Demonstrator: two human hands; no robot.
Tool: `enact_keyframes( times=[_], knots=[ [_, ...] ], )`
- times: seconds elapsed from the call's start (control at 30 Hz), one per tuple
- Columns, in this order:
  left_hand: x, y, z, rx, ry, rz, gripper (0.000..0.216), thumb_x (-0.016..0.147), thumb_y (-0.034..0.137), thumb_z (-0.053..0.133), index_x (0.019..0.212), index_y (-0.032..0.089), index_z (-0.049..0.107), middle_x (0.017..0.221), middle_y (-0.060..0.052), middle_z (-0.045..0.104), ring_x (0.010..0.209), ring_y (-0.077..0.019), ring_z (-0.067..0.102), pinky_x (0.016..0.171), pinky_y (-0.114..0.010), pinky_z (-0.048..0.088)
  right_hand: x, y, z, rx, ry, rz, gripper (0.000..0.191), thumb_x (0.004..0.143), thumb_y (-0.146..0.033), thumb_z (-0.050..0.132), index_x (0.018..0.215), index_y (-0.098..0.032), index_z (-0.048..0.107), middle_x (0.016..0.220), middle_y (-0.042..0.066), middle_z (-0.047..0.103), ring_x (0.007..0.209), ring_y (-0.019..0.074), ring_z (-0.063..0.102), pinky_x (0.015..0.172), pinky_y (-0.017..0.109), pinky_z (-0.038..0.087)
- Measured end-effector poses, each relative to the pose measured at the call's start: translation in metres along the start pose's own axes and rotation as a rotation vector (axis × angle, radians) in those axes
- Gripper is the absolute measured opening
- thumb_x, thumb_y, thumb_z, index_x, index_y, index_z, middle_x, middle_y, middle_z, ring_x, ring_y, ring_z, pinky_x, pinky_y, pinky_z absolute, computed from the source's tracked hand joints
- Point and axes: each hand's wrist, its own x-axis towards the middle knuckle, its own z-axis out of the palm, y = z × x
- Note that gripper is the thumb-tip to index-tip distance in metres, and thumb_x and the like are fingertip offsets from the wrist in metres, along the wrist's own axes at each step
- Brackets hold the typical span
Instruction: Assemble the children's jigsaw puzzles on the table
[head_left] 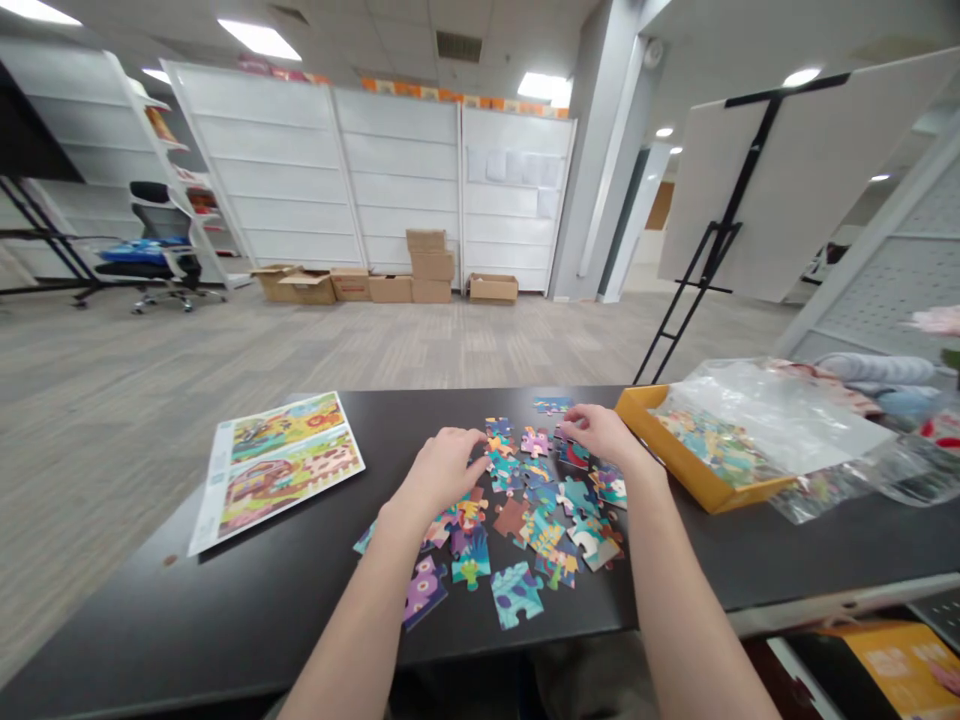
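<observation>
A loose spread of jigsaw puzzle pieces [540, 530] covers the middle of the black table, some overlapping. My left hand [448, 466] is over the left side of the spread, thumb and forefinger apart. Its fingertips are beside an orange and blue piece [498, 446]. At the upper right of the spread, my right hand [604, 436] has its thumb and fingers closed on the edge of a small puzzle piece, mostly hidden by the fingertips. A pink-purple piece [535, 441] lies between the hands. Farther back is a flat blue piece [553, 405].
On the left lies a picture sheet [289, 465] with farm scenes. To the right, a yellow box [697, 480] holds more pieces and clear plastic bags [787, 410]. An easel board [795, 180] stands behind. Cardboard boxes [431, 270] line the far shelves.
</observation>
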Motion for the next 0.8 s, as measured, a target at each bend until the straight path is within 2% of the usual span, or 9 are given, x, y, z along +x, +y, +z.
enact_keyframes(
  times=[0.1,0.23,0.4,0.57,0.7,0.8],
  knots=[
    [-0.003,0.003,0.000,0.027,-0.021,0.037,0.031,0.093,0.036,0.059,0.119,0.020,0.066,0.116,-0.011,0.072,0.116,-0.0297,0.061,0.098,-0.041,0.049,-0.010,-0.005,-0.002,0.008,-0.053,-0.030,0.022,0.086,-0.031,0.065,0.101,-0.019,0.076,0.098,0.008,0.077,0.088,0.0221,0.071,0.079,0.028,0.051],
    [-0.006,0.005,0.002,0.018,-0.038,0.093,0.035,0.090,0.036,0.064,0.121,0.019,0.065,0.120,-0.012,0.070,0.120,-0.0304,0.059,0.102,-0.042,0.047,-0.025,-0.003,-0.012,0.041,-0.079,0.016,0.024,0.086,-0.029,0.065,0.105,-0.018,0.075,0.102,0.008,0.077,0.084,0.0211,0.070,0.075,0.028,0.051],
    [-0.006,0.002,0.003,0.015,-0.050,0.090,0.028,0.094,0.033,0.057,0.118,0.021,0.066,0.114,-0.011,0.072,0.115,-0.0290,0.062,0.098,-0.041,0.048,-0.041,-0.008,-0.027,0.070,-0.172,0.068,0.025,0.085,-0.035,0.066,0.102,-0.018,0.073,0.100,0.007,0.077,0.082,0.0208,0.070,0.071,0.028,0.050],
    [-0.006,0.006,-0.001,0.015,-0.070,0.080,0.027,0.093,0.030,0.057,0.116,0.020,0.066,0.112,-0.011,0.071,0.111,-0.0293,0.063,0.095,-0.041,0.050,-0.041,-0.038,-0.022,0.003,-0.296,0.061,0.023,0.082,-0.042,0.067,0.085,-0.019,0.071,0.090,0.007,0.076,0.081,0.0219,0.069,0.068,0.029,0.047],
    [-0.006,0.011,-0.001,0.021,-0.106,0.064,0.024,0.091,0.027,0.059,0.112,0.022,0.067,0.110,-0.010,0.072,0.108,-0.0288,0.064,0.091,-0.040,0.051,-0.038,-0.068,-0.006,-0.156,-0.386,0.087,0.040,0.074,-0.057,0.072,0.088,-0.020,0.067,0.090,0.009,0.075,0.084,0.0270,0.069,0.065,0.032,0.044],
    [-0.006,0.011,0.000,0.001,-0.094,0.077,0.024,0.091,0.029,0.060,0.113,0.023,0.066,0.111,-0.009,0.072,0.110,-0.0278,0.064,0.094,-0.039,0.050,-0.037,-0.086,0.001,-0.237,-0.424,0.100,0.046,0.068,-0.057,0.077,0.093,-0.020,0.065,0.098,0.011,0.074,0.091,0.0303,0.069,0.066,0.034,0.044]
  ],
)
